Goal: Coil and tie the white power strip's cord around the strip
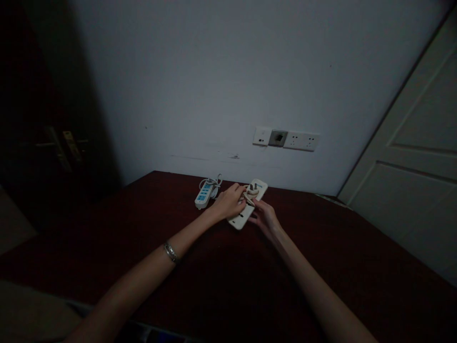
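Dark-red table (pixel 321 247): blue-faced strip (pixel 204 195), white strip (pixel 240 220)

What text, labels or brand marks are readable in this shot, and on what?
Nothing can be read in this picture; it is dim and everything is small.
White power strip, held by the left hand and right hand: pale blue patch at the far end, too blurred to read.
Second power strip: blue faces, no print legible.
Wall sockets: no markings discernible.

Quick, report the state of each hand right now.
Left hand: closed on the bundled cord lying on the white power strip.
Right hand: gripping the white power strip's side edge.
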`<action>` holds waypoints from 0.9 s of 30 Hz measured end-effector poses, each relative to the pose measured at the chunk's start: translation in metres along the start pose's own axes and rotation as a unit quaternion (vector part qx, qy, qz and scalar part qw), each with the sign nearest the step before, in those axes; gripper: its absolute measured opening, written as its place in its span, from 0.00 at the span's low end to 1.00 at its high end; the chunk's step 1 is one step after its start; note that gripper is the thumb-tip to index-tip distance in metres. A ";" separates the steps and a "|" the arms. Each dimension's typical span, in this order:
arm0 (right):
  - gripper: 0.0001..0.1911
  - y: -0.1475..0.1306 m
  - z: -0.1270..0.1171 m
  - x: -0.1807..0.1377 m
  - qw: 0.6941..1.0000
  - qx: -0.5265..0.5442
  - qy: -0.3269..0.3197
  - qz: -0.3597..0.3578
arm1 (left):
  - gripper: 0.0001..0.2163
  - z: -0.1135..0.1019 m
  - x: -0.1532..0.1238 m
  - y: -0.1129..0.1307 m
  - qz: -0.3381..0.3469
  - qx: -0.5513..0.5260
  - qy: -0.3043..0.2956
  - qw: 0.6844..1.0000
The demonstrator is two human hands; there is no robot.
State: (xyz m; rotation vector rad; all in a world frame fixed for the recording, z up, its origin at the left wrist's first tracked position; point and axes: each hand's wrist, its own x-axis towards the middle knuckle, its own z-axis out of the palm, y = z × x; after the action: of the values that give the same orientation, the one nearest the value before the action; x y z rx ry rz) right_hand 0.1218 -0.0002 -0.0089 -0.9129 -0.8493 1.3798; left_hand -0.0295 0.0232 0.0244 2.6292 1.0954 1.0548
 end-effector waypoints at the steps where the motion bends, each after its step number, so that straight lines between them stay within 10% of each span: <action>1: 0.14 0.001 0.000 0.000 1.000 0.006 0.004 -0.005 | 0.13 0.000 0.001 0.000 -0.003 -0.006 -0.003 1.000; 11: 0.22 0.009 0.000 0.004 0.993 -0.068 0.016 -0.091 | 0.11 -0.004 0.007 0.003 -0.064 -0.005 -0.039 0.997; 27: 0.26 0.012 0.005 0.019 0.963 -0.170 0.031 -0.207 | 0.06 -0.003 0.007 0.024 -0.036 -0.252 0.219 0.942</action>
State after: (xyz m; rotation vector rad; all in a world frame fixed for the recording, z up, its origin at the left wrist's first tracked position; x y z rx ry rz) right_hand 0.1127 0.0191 -0.0184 -0.9633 -1.1756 0.8530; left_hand -0.0137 0.0103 0.0388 1.9904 0.8231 1.6900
